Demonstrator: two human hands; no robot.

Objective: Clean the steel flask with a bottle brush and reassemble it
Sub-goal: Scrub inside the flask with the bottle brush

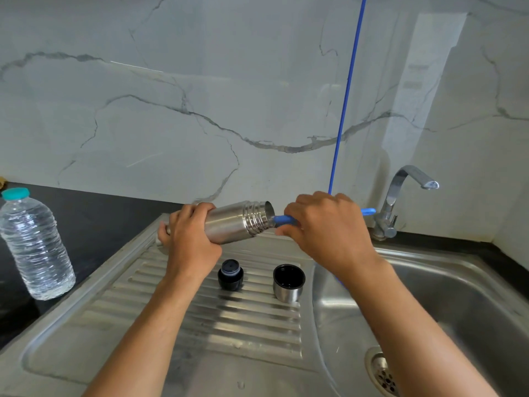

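The left hand (189, 239) holds the steel flask (237, 222) sideways over the draining board (200, 319). The right hand (323, 224) grips the blue brush (283, 220), pushed in its mouth. A hard push could make the shiny flask slip and knock the stopper (230, 275) or the cup (288, 282)

Ribbed steel draining board (177, 319) bearing a black stopper (230, 275) and an upright steel cup (288, 283); adjoining black counter (94, 216) bearing a water bottle (34, 245).
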